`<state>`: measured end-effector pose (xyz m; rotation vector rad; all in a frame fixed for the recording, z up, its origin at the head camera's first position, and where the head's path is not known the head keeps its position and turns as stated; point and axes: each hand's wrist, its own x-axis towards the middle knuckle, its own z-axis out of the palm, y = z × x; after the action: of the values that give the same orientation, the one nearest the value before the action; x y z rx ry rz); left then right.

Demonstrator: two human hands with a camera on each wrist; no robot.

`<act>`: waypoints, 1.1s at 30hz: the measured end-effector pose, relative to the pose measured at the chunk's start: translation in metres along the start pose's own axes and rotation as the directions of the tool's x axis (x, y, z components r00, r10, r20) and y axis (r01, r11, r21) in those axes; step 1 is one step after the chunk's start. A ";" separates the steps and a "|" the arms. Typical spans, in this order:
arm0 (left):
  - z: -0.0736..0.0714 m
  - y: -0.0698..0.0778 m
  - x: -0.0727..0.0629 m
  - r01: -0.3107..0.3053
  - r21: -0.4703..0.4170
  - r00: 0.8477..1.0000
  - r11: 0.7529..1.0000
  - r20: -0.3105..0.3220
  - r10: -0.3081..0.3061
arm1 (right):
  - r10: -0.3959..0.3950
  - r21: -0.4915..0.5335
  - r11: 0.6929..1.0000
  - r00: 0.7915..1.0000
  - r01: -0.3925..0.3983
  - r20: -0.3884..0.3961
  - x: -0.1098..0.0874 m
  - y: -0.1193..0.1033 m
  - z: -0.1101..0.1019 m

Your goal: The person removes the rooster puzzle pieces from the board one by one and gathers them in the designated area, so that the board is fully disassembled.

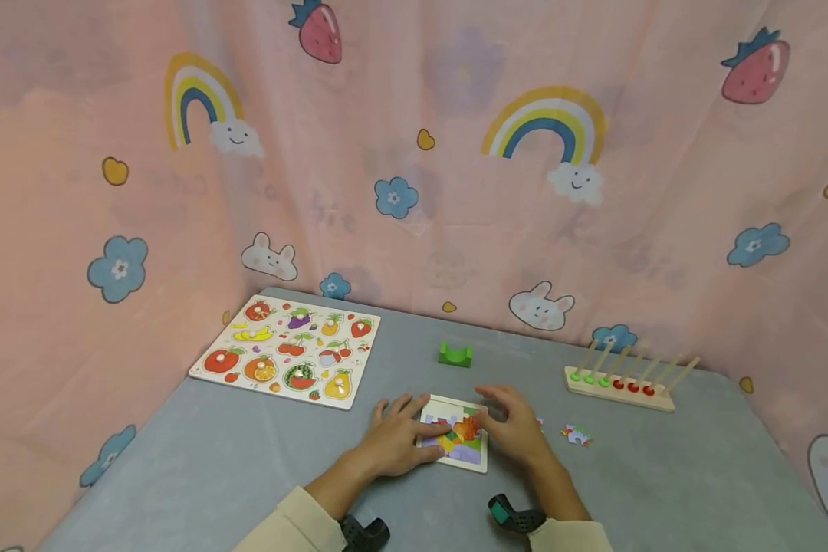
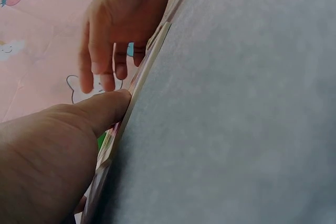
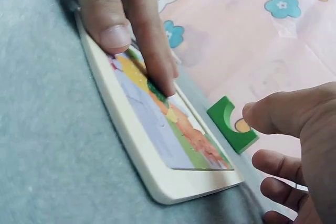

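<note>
A small jigsaw puzzle in a pale wooden frame [image 1: 471, 466] lies on the table, its picture [image 3: 149, 129] showing orange, yellow, green and lilac parts. White backing shows along one inner side in the right wrist view. My left hand [image 1: 398, 441] rests on the puzzle's left side with fingers spread, the thumb on the frame's near edge and a fingertip on the picture. Over the right edge hovers my right hand [image 1: 514, 429], fingers loosely bent, with nothing seen between them in the right wrist view. Right of that hand lies a loose jigsaw piece [image 1: 576, 435]; another piece [image 1: 540, 422] is mostly hidden behind it.
Beyond the puzzle stands a green block [image 1: 455, 356] with a curved notch. A fruit peg board [image 1: 248, 386] lies at the back left. At the back right is a wooden peg stand [image 1: 621, 395] with green and red beads. A patterned pink curtain [image 1: 441, 253] hangs behind the table.
</note>
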<state>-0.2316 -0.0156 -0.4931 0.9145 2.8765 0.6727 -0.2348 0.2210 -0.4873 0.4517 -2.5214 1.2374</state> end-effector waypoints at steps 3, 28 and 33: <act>-0.002 0.001 0.001 -0.001 0.003 1.000 1.000 0.000 0.001 | 0.024 -0.042 0.999 0.999 -0.023 0.029 0.001 0.000 0.002; -0.002 0.002 0.001 -0.007 -0.015 1.000 1.000 -0.027 0.007 | 0.151 -0.234 0.965 0.980 -0.117 0.133 0.006 -0.005 0.008; -0.002 0.002 -0.001 -0.002 -0.019 1.000 1.000 -0.013 0.002 | 0.164 -0.251 0.960 0.977 -0.126 0.134 0.006 -0.006 0.010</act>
<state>-0.2304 -0.0154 -0.4903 0.9137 2.8751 0.7078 -0.2387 0.2088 -0.4869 0.3193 -2.8362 0.9559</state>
